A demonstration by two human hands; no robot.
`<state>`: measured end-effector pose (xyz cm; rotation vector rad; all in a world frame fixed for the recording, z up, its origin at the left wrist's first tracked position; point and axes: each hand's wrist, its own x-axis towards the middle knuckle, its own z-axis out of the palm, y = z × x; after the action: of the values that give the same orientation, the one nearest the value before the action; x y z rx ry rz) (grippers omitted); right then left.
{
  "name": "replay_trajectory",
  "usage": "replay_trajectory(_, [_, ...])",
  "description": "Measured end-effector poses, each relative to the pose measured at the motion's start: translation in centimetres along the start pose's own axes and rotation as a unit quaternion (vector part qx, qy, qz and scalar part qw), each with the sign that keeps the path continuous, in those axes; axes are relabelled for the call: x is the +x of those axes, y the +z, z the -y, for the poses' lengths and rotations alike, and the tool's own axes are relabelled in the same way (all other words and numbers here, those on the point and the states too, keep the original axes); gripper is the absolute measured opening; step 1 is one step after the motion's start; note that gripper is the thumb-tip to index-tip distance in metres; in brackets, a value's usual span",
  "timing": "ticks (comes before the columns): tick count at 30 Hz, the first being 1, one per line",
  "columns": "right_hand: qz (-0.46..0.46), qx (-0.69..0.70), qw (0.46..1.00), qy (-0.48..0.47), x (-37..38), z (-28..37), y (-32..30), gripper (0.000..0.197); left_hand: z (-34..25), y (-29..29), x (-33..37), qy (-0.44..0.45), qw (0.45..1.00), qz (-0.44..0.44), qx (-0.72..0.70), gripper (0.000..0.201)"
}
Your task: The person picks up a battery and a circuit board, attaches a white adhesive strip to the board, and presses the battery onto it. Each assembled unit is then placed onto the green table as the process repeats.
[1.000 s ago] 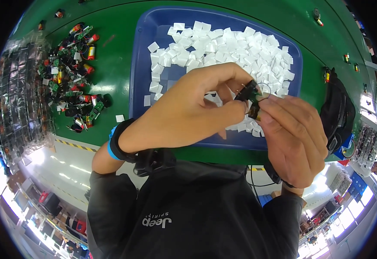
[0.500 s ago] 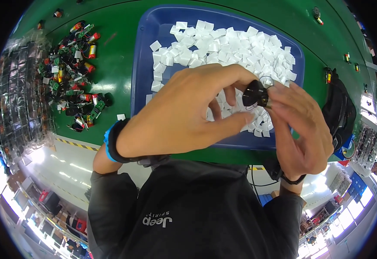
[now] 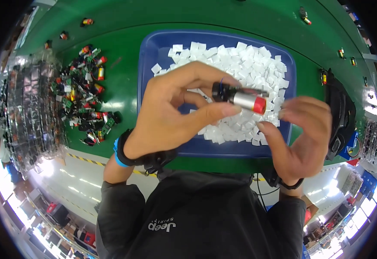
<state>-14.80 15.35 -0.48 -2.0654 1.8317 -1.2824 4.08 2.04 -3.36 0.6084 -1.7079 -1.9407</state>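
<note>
My left hand (image 3: 171,108) grips a small battery assembly (image 3: 243,101) between thumb and fingers. The assembly has a silver cylinder with a red end, a black round part on its left and thin wires. Its red end points right. My right hand (image 3: 305,134), blurred by motion, is just to the right of it, thumb and fingers apart and nothing visible between them. Under both hands lies a blue tray (image 3: 143,64) holding many small white square pieces (image 3: 257,64).
Left of the tray, a pile of similar battery assemblies with green circuit boards (image 3: 84,93) lies on the green table (image 3: 123,86). Farther left are stacked clear plastic trays (image 3: 30,112). A black bag (image 3: 342,112) stands at the right, and a few loose assemblies (image 3: 306,18) lie around the far side.
The assembly has been turned, so its silver and red cylinder now shows. My right hand has let go of it and moved off to the right; my left hand keeps its grip.
</note>
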Motion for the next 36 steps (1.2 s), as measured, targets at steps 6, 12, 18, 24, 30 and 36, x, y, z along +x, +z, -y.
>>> replay_trajectory(6, [-0.021,0.226,0.964,0.14,-1.2,0.3,1.8,0.03,1.2,1.2,-0.1,0.111,0.993,-0.007,0.047,0.036])
replay_trajectory(12, [-0.049,0.198,0.973,0.106,-1.5,-0.2,2.3,0.025,0.8,1.5,0.2,0.164,0.974,-0.021,0.157,0.04])
replay_trajectory(18, [-0.067,0.305,0.938,0.151,-2.3,-0.5,3.3,0.021,-0.6,1.5,0.4,0.242,0.924,0.017,0.295,0.045])
replay_trajectory(24, [-0.047,0.367,0.91,0.184,-2.7,-0.3,3.3,0.014,-0.9,2.3,-0.1,0.262,0.893,-0.005,0.366,0.045])
replay_trajectory(30, [0.038,0.399,0.872,0.282,-2.3,-0.1,1.9,0.016,0.0,2.6,0.1,0.307,0.854,-0.03,0.419,0.041])
replay_trajectory(36, [0.089,0.171,0.958,0.214,-1.9,-1.3,1.2,0.023,-0.7,3.8,1.6,0.275,0.844,-0.026,0.46,0.037])
